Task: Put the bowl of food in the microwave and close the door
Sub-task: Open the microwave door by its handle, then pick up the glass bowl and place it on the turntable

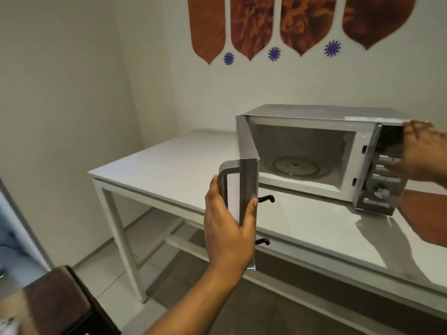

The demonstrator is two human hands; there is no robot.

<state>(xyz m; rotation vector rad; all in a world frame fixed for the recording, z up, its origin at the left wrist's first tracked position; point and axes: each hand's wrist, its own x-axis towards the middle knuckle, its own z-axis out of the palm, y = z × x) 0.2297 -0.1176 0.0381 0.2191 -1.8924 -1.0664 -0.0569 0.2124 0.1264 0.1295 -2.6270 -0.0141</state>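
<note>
A silver microwave (314,114) stands on a white table (169,165), toward its right side. Its door (249,180) is swung wide open toward me, edge-on. My left hand (229,226) grips the door's outer edge and handle. Inside, the cavity holds only the glass turntable (297,166). My right hand (420,153) rests flat against the control panel (379,180) at the microwave's right end, fingers spread. No bowl of food is in view.
The table's near edge runs diagonally from left to lower right, with tiled floor (169,274) below. A dark wooden chair back (60,303) stands at the lower left. A wall with brown and blue decals (254,27) rises behind the microwave.
</note>
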